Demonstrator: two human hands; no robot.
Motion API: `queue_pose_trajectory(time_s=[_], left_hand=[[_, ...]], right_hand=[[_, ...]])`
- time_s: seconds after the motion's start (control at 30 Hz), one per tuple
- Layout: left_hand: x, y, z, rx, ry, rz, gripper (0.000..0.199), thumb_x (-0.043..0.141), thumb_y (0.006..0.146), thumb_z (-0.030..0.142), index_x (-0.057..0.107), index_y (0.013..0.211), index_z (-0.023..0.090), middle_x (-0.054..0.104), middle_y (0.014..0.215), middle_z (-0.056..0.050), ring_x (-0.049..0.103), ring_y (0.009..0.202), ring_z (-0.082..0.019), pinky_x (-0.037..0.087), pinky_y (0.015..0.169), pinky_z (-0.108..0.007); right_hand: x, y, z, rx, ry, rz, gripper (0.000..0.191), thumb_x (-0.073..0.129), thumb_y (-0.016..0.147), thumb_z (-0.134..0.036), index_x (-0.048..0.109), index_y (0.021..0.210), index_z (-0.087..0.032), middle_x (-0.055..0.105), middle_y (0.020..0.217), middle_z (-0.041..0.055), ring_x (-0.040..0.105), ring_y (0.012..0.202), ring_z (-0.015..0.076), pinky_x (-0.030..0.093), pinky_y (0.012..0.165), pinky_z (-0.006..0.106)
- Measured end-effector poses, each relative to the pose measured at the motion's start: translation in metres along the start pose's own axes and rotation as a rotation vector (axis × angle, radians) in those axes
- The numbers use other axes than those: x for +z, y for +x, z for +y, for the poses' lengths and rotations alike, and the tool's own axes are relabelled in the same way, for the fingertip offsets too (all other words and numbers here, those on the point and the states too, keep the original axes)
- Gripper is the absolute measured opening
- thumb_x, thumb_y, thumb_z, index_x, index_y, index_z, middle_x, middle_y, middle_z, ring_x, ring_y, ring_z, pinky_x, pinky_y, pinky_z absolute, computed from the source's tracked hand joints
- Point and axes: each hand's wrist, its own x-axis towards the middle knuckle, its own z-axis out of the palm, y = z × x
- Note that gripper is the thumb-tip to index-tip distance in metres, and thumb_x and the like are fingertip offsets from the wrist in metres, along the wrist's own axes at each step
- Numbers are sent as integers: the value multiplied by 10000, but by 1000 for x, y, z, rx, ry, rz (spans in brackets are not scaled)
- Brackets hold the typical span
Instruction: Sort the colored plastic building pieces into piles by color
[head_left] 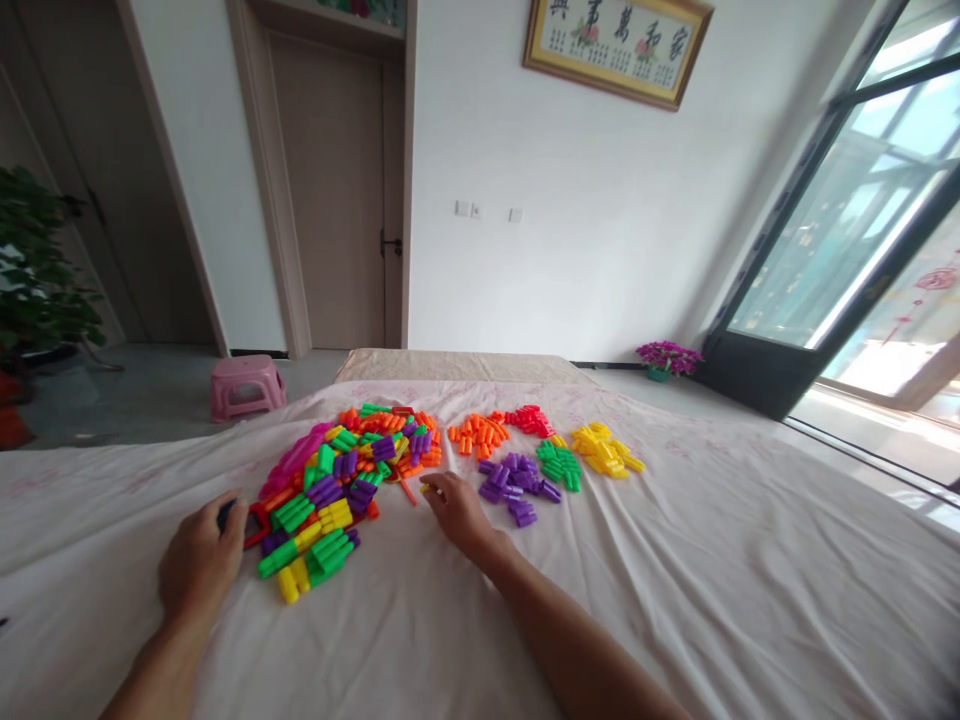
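Observation:
My left hand [201, 550] is closed around a small dark object [227, 514] at the left edge of a mixed pile of plastic blocks [341, 480]. Between the mixed pile and the purple blocks [517, 478], my right hand [454, 508] has its fingertips pinched on a small yellow piece [426, 487]. Single-colour heaps lie farther right: orange blocks [478, 435], red blocks [529, 420], green blocks [559, 464] and yellow blocks [604, 450]. A magenta piece [300, 455] rests at the mixed pile's left side.
A pale cloth [675, 600] with wrinkles covers the table. Beyond it are a pink stool [247, 386] at the left and a pot of magenta flowers [669, 358] at the right. A leafy plant [45, 270] stands far left.

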Motion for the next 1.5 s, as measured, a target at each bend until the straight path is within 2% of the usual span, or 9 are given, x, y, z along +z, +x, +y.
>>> queue_pose_trajectory(time_s=[0.23,0.37,0.63,0.77,0.97,1.1,1.2,1.3,1.5], left_hand=[[2,2,-3,22,34,25,650,266,1008,580,653,1343,180,711,1269,-190,663,1106,-337,495,861,-416],[0,1,-1,16,40,21,657,262,1004,580,649,1350,178,714,1255,-187,667,1100,-333,501,858,-413],[-1,0,1,6,35,1,668,268,998,571,642,1368,159,695,1312,-206,659,1139,-354,507,898,-437],[1,2,-1,6,34,-1,669,262,1002,578,639,1368,163,692,1305,-205,654,1154,-357,504,908,-440],[-1,0,2,-6,16,-6,661,263,1004,575,641,1365,170,696,1285,-192,652,1149,-345,499,916,-429],[-1,-3,5,1,8,24,650,278,1003,550,654,1360,158,697,1278,-199,653,1152,-334,495,937,-419],[0,-3,5,6,-4,45,643,295,1001,547,665,1352,154,704,1269,-201,657,1150,-337,495,938,-421],[0,-3,4,17,-12,55,623,321,1002,540,671,1351,161,711,1270,-191,662,1144,-330,498,932,-414],[0,-4,5,26,2,65,623,313,1005,522,673,1349,149,710,1271,-203,668,1130,-331,502,931,-421]], right_hand=[[-52,20,59,219,108,400,401,588,871,-220,732,1237,-143,756,1070,105,690,766,182,571,761,325],[-97,13,99,291,47,496,444,564,857,-278,720,1254,-156,762,1033,85,694,754,184,568,734,314],[-210,-2,174,638,-300,650,493,539,877,-247,686,1326,-107,754,1167,161,702,1062,269,519,968,382],[-229,-7,187,722,-331,754,627,503,836,-173,588,1448,-69,710,1272,195,659,1188,289,473,1056,397],[-177,-1,159,512,-209,836,567,485,782,-196,689,1303,-108,700,1261,172,674,1094,268,504,1035,400],[-113,8,105,333,-54,522,398,512,796,-169,768,1101,-163,767,1098,105,706,848,211,569,882,372],[-61,4,53,100,-4,213,340,526,826,-93,790,1014,-197,785,1034,73,727,921,208,565,889,345],[-18,-5,4,-86,2,-30,344,570,885,-76,779,1110,-229,775,1102,65,719,993,205,558,924,338],[34,-3,-57,-225,-112,-176,327,712,892,-147,737,1207,-234,737,1178,79,655,1118,242,505,1026,385]])
